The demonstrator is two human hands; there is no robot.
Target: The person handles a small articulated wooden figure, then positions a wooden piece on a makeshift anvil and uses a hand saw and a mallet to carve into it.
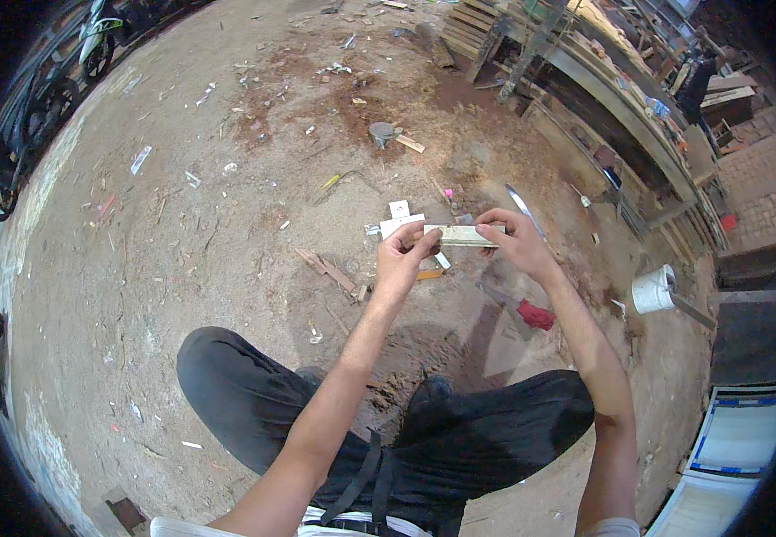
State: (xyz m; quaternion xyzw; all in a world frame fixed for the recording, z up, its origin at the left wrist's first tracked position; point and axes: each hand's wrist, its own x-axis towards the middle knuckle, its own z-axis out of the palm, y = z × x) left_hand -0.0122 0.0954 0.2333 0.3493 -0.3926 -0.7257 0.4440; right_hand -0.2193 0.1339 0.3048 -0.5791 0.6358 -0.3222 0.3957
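Observation:
A short, narrow pale strip point(461, 236), apparently wood, is held level above the ground between my two hands. My left hand point(400, 255) has its thumb and fingers closed on the strip's left end. At the other end, my right hand point(518, 242) pinches it from above. Just behind my left hand lie flat white pieces point(399, 211) with small dark marks. A thin curved blade point(522, 208) lies beyond my right hand. Below the strip, partly covered by it, is a yellow-orange stick-like thing point(429, 275).
Wood scraps point(327, 268) lie left of my hands. A tool with a red handle or wrapping point(536, 314) rests to the right, near a white bucket point(653, 290). Farther off are a grey stump-like block point(381, 134) and a long wooden bench point(603, 89). Motorcycles stand far left.

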